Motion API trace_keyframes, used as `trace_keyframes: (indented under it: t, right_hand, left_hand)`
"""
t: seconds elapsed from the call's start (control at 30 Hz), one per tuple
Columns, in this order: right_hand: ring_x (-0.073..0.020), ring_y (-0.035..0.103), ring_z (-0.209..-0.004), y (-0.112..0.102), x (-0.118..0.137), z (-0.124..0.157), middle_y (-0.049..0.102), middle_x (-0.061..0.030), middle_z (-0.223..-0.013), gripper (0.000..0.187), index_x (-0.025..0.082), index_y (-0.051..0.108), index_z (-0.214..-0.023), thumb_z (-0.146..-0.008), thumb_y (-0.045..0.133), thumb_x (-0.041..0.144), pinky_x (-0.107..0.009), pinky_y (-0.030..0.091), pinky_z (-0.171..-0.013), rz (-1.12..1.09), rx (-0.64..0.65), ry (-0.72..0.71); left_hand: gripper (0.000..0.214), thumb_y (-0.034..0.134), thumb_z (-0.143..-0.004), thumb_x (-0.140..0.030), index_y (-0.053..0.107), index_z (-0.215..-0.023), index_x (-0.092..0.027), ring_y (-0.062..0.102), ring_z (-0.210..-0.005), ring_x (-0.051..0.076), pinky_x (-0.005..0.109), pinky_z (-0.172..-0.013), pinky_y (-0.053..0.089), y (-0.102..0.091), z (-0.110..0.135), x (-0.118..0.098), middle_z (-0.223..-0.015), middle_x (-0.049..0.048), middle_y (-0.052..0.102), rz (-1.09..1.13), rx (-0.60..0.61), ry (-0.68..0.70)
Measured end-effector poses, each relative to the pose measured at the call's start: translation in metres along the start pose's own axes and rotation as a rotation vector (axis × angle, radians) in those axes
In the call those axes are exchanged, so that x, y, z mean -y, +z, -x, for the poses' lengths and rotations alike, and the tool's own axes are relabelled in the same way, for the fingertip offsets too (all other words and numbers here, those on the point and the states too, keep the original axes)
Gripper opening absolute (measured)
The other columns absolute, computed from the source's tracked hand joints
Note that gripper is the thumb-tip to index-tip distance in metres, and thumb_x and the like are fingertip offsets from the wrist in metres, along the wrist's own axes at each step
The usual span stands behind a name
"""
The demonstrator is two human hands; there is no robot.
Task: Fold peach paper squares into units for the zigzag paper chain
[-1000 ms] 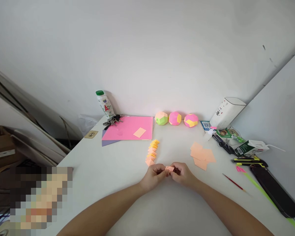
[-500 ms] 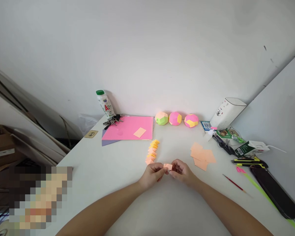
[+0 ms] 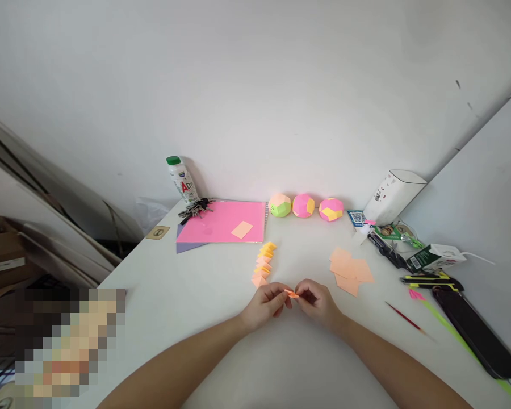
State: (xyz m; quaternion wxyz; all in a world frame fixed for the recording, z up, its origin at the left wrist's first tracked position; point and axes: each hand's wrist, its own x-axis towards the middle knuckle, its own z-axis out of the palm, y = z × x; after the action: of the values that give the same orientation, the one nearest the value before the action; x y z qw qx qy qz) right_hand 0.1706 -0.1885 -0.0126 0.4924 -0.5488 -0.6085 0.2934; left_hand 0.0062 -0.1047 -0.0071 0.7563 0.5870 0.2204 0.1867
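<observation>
Between my two hands is a small folded piece of peach paper (image 3: 292, 293), seen nearly edge-on. My left hand (image 3: 265, 305) pinches its left end, and my right hand (image 3: 318, 302) pinches its right end. Just beyond my left hand, a row of folded paper pieces (image 3: 264, 264) in orange and peach runs away from me. Loose peach paper squares (image 3: 350, 271) lie overlapping to the right of my right hand.
Three paper balls (image 3: 304, 205) sit by the wall. A pink sheet (image 3: 215, 221) bears a peach square and keys (image 3: 196, 210), beside a bottle (image 3: 182, 179). On the right are a paintbrush (image 3: 409, 319), a cutter (image 3: 432, 281), a small box (image 3: 438, 257) and a black case (image 3: 477, 332).
The folded paper has turned from showing its flat face to nearly edge-on. Both hands stay in about the same place, with the right fingers slightly shifted.
</observation>
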Motion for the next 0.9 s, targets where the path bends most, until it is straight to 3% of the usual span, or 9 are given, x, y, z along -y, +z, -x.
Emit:
trace_keyframes:
  t: [0.43, 0.6, 0.9]
  right_hand:
    - [-0.0151, 0.056, -0.065, -0.0006, -0.0033, -0.0004, 0.059, -0.0053, -0.078, 0.012, 0.022, 0.055, -0.074, -0.081, 0.049, 0.015, -0.025, 0.042, -0.051, 0.122, 0.001, -0.197]
    - [-0.0155, 0.059, -0.069, 0.0004, -0.0074, 0.0013, 0.061, -0.0072, -0.085, 0.012, 0.022, 0.061, -0.079, -0.084, 0.050, 0.018, -0.025, 0.045, -0.052, 0.147, 0.023, -0.220]
    - [-0.0169, 0.062, -0.078, -0.0009, -0.0029, -0.0008, 0.064, -0.0080, -0.089, 0.017, 0.023, 0.066, -0.086, -0.088, 0.049, 0.022, -0.028, 0.052, -0.064, 0.141, 0.064, -0.280]
  left_hand:
    - [0.040, 0.057, -0.076, -0.052, 0.061, -0.088, -0.014, 0.040, -0.045, 0.006, 0.021, -0.045, 0.031, 0.0025, 0.0001, -0.0042, -0.066, -0.0001, 0.058, -0.011, -0.041, -0.003]
    - [0.042, 0.058, -0.075, -0.054, 0.060, -0.092, -0.015, 0.038, -0.044, 0.007, 0.021, -0.043, 0.030, 0.0022, -0.0005, -0.0011, -0.056, -0.0043, 0.049, -0.039, -0.077, -0.007]
    - [0.049, 0.053, -0.077, -0.056, 0.054, -0.104, -0.015, 0.037, -0.046, 0.006, 0.020, -0.044, 0.029, 0.0045, 0.0003, -0.0008, -0.064, -0.0032, 0.050, -0.034, -0.051, -0.002]
